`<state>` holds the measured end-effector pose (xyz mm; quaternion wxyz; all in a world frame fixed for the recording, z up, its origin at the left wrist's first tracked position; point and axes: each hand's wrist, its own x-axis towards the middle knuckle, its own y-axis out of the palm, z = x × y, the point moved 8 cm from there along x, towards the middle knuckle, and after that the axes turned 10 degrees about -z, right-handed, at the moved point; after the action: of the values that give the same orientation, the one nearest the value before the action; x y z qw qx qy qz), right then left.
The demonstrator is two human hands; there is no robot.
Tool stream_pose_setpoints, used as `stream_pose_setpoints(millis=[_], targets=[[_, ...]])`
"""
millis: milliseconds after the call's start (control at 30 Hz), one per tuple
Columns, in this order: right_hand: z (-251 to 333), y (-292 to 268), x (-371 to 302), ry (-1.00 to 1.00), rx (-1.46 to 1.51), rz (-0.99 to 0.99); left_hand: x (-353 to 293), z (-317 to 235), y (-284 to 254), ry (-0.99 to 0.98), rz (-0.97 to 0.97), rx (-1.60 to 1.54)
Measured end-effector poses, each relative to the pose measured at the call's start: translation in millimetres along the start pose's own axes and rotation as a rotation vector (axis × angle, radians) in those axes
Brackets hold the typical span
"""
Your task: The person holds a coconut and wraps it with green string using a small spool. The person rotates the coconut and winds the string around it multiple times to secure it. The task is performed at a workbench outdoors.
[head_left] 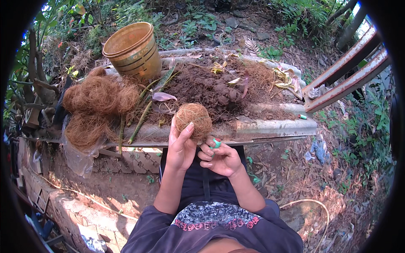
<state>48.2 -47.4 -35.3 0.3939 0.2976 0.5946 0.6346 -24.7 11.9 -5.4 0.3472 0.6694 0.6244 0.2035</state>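
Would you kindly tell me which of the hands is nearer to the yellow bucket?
Left. The left hand, holding the fibre ball, is below and right of the yellow bucket in the picture; the right hand is farther right and slightly lower.

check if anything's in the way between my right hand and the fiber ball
Nothing visible blocks it. The right hand is just below and right of the ball, which the left hand holds. A small green item shows at the right hand's curled fingers; whether they touch the ball is unclear.
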Motion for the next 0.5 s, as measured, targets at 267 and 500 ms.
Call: stream_pose_setpoints(millis=[267, 500], targets=[[11, -26, 5, 0.067, 0.236, -0.188, 3, 16, -9, -0.085, 0.122, -0.091], [64, 11, 8, -0.056, -0.264, -0.219, -17, 4, 0, -0.260, 0.446, 0.301]])
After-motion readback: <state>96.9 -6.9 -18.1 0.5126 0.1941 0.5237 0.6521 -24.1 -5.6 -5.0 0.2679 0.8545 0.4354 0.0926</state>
